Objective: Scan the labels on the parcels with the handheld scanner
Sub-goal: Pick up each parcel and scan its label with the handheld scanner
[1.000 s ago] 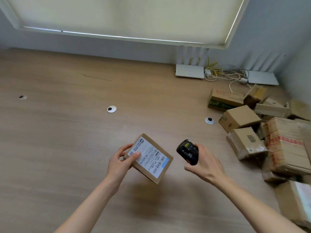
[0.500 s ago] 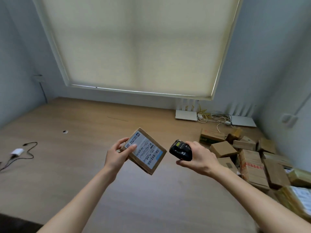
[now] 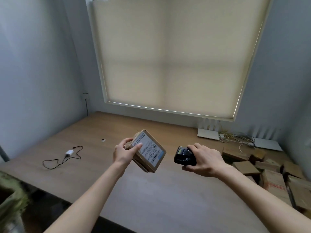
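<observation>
at right edge, parcels (image 3: 277, 180) cut off

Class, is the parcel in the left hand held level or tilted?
Tilted. The parcel slopes down toward the handheld scanner, its label facing up, in the left hand.

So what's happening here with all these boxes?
A person is scanning parcel labels. The left hand holds a small cardboard parcel above the wooden table, label tilted up. The right hand grips a black handheld scanner beside it, apart from the parcel. More parcels lie piled at the right.
</observation>
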Motion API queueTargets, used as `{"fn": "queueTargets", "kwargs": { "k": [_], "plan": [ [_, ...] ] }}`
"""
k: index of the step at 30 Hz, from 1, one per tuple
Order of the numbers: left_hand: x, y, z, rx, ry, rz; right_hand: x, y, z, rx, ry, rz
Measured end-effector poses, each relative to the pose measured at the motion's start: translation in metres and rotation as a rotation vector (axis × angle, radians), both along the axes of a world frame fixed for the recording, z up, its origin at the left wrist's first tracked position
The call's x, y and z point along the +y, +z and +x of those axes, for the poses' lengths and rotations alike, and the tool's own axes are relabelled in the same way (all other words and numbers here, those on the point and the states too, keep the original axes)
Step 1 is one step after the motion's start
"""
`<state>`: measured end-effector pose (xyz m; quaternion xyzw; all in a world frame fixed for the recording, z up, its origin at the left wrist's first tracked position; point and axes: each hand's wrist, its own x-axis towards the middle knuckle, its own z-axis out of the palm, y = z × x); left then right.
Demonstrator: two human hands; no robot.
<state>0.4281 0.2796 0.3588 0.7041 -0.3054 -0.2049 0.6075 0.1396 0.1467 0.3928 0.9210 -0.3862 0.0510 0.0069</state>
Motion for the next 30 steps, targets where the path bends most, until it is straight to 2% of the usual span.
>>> {"fn": "queueTargets", "kwargs": {
  "k": [9, 30],
  "plan": [
    [0.064, 0.030, 0.063, -0.163, 0.153, 0.032, 0.058, 0.013, 0.079, 0.019, 0.067, -0.078],
    [0.159, 0.043, 0.180, -0.122, 0.282, -0.024, 0.127, 0.031, 0.214, 0.016, 0.152, -0.111]
  ]
}}
